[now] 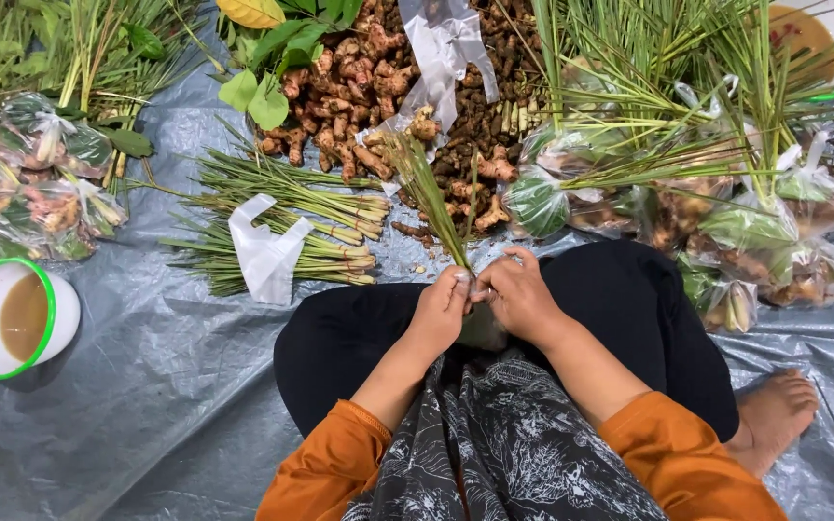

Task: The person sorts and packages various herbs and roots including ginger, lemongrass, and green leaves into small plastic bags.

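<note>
Both my hands meet over my lap, gripping the base of a small bundle of lemongrass stalks (429, 193) that points away from me. My left hand (443, 309) pinches the bundle's lower end from the left. My right hand (518, 294) closes on the same end from the right, fingers curled. A clear plastic bag (480, 328) shows under the hands, partly hidden. Orange sleeves cover my forearms.
On a grey tarp (147, 386) lie tied lemongrass bundles (301, 232), a white plastic bag (265, 253), heaps of ginger and turmeric roots (359, 87), and filled clear bags at right (755, 241) and left (31, 193). A green-rimmed white bowl (12, 318) holds brown liquid.
</note>
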